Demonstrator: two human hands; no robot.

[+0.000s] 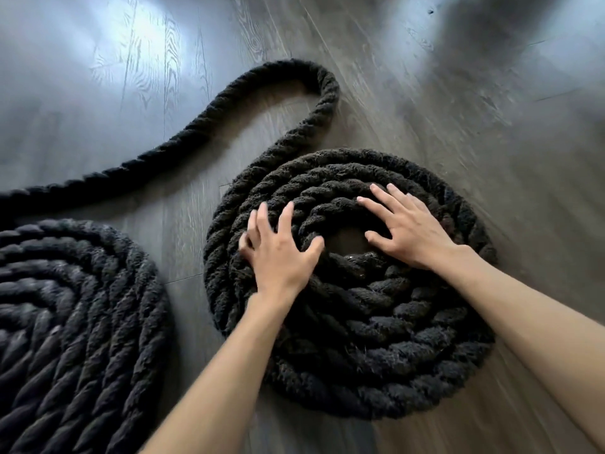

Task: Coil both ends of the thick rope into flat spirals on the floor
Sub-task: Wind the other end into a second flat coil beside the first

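Both hands lie flat on the right coil [353, 306], palms down, fingers spread wide, gripping nothing. The left hand [281, 253] is on the left side of the inner turns, the right hand [409, 231] on the far right side, w/ the open centre hole between them. Prob. pressing the turns down & holding them so the spiral stays flat and tight, not springing apart; hands on opposite sides would also let the person turn the whole disc, but that's a guess. Rope [229, 103] leaves the coil's far left edge, loops away over the wood floor [425, 77], then runs back left toward the second coil [72, 322], which lies just beside the first, a strip of floor between them. So most of the rope is wound, only the joining loop left slack. Hard to see: second coil is cut off by the left & bottom edges, its centre not clear; where the slack meets it is out of frame. Rope end inside the right coil is dark, can't tell where it sits. Left fingertips are blurred.
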